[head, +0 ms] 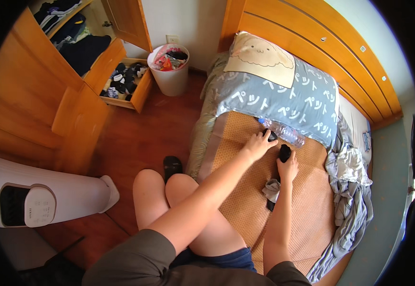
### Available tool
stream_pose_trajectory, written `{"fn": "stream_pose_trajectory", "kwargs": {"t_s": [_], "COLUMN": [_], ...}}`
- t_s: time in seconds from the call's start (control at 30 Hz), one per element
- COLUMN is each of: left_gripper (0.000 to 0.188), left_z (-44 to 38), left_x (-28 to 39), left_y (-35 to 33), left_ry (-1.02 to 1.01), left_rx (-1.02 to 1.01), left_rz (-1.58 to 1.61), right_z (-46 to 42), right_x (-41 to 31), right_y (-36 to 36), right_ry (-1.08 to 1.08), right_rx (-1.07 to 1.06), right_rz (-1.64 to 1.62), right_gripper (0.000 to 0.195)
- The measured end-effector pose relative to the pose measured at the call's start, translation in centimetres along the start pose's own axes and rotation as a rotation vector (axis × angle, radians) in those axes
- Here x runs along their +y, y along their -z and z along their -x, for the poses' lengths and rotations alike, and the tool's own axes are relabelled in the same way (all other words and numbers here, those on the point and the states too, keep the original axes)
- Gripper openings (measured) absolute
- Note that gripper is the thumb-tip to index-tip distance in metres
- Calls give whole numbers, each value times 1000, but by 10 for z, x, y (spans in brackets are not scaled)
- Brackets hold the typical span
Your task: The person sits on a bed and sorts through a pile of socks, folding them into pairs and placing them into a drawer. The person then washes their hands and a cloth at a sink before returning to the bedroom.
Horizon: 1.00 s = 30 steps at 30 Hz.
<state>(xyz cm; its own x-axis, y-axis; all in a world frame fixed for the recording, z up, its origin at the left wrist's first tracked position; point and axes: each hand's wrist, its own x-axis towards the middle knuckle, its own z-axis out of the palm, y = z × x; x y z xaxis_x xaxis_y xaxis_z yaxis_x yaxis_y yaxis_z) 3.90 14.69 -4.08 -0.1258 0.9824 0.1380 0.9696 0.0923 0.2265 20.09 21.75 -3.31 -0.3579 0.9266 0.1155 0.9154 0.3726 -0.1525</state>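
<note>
My left hand (257, 147) reaches across the woven bed mat (243, 171), its fingers around a small rounded black bundle (271, 135). Just to its right, my right hand (288, 167) grips a black cloth bundle (285, 152) that looks like a rolled sock. A clear plastic bottle (284, 132) with a blue cap lies on its side beyond both hands, along the pillow's edge. Beside my right wrist rests a crumpled grey and white cloth piece (271, 188), with a black one (270, 205) partly under it.
A blue-grey pillow (282, 93) leans near the wooden headboard (300, 32). Grey bedding (350, 203) is bunched at the right. On the left are an open drawer of socks (123, 84), a full waste bin (170, 78), an open wardrobe (82, 46) and a white tower appliance (75, 193).
</note>
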Motion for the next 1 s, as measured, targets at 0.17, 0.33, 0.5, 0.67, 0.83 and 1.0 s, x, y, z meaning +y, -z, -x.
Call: {"fn": "stream_pose_trajectory", "kwargs": {"t_s": [0.17, 0.33, 0.5, 0.67, 0.83, 1.0], "left_gripper": [27, 33, 23, 63, 60, 45], "left_z": [53, 158, 240, 285, 229, 226], "left_x": [-47, -157, -322, -390, -232, -61], "left_y": [59, 113, 163, 199, 189, 138], "left_ry": [-98, 206, 957, 1405, 788, 314], "left_rx": [88, -693, 269, 651, 319, 214], "left_rz": [481, 1378, 1765, 1101, 1197, 1414], "right_z": [14, 16, 42, 75, 119, 163], "right_x": [24, 49, -9, -87, -151, -187], "right_y": [-14, -20, 29, 61, 75, 87], "right_ry": [45, -59, 203, 218, 302, 756], "right_rx": [27, 29, 358, -34, -408, -252], "right_rz": [-337, -537, -353, -901, -1191, -958], "right_gripper": [67, 69, 58, 64, 61, 73]}}
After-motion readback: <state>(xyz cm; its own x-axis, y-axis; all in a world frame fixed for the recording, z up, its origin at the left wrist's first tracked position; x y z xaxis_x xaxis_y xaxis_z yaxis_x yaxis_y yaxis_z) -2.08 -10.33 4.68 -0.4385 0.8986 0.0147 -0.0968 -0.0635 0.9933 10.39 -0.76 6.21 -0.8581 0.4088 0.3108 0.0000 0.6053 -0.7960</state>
